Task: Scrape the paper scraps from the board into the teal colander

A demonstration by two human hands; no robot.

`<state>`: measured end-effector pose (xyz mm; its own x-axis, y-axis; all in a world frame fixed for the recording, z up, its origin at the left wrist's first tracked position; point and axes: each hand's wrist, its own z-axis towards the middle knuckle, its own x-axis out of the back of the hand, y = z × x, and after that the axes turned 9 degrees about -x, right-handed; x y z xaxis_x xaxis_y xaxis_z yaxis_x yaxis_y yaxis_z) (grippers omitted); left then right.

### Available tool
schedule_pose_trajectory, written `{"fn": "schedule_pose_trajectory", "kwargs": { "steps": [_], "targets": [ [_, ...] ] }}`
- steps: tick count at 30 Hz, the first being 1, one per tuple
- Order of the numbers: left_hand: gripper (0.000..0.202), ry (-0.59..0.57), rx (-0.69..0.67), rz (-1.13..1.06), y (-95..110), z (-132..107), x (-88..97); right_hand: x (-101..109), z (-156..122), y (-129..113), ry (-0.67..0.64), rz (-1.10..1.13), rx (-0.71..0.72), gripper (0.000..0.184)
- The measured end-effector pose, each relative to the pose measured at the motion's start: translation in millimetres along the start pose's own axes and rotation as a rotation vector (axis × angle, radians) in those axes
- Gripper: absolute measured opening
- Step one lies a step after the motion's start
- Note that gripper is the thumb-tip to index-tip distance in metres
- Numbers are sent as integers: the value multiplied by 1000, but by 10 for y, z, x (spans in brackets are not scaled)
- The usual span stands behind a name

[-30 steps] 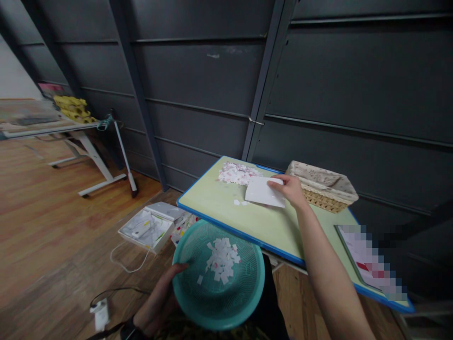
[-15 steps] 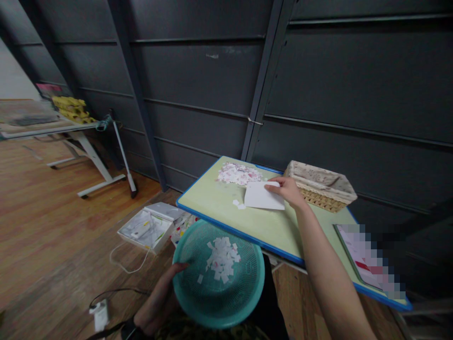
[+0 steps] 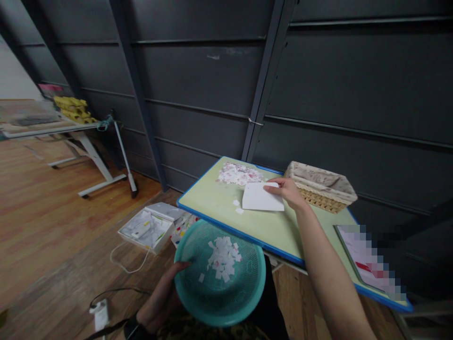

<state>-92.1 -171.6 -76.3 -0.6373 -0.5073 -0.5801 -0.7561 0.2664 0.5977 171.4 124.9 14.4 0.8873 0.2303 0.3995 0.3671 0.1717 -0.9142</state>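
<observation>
The right hand (image 3: 288, 191) pinches a smooth white rectangular card (image 3: 262, 198) by its edge, flat on the pale green blue-rimmed tabletop (image 3: 255, 224), beside a heap of small paper scraps (image 3: 238, 173). The left hand (image 3: 166, 296) grips the rim of a round teal mesh plastic basin (image 3: 220, 274) holding white scraps, below the table edge. A woven wicker basket (image 3: 321, 186) stands just behind the right hand.

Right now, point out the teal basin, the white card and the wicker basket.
teal basin (image 3: 244, 295), head view, bare mesh of its inner wall.
white card (image 3: 260, 198), head view, middle of its face.
wicker basket (image 3: 323, 200), head view, woven front wall.
</observation>
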Motion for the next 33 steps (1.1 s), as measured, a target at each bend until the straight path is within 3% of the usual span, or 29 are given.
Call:
{"fn": "schedule_pose_trajectory", "kwargs": {
  "steps": [7, 15, 21, 28, 30, 33],
  "targets": [
    [89, -24, -29, 2, -30, 14, 29, -33, -14, -14, -60, -50, 28, 42],
    [80, -17, 37, -31, -16, 42, 43, -58, -3, 6, -55, -62, 48, 39],
    [70, -22, 4, 9, 8, 15, -13, -213, -69, -60, -191, -44, 7, 38],
    [62, -17, -54, 41, 15, -57, -98, -422, -161, -143, -441, 97, -78, 41],
    [63, -18, -31, 35, 0, -26, -73, -414, -155, -145, -423, 142, -98, 44],
    [68, -30, -22, 5, -25, 42, -12, -350, -121, -126, -279, 183, -105, 50]
  ]
}}
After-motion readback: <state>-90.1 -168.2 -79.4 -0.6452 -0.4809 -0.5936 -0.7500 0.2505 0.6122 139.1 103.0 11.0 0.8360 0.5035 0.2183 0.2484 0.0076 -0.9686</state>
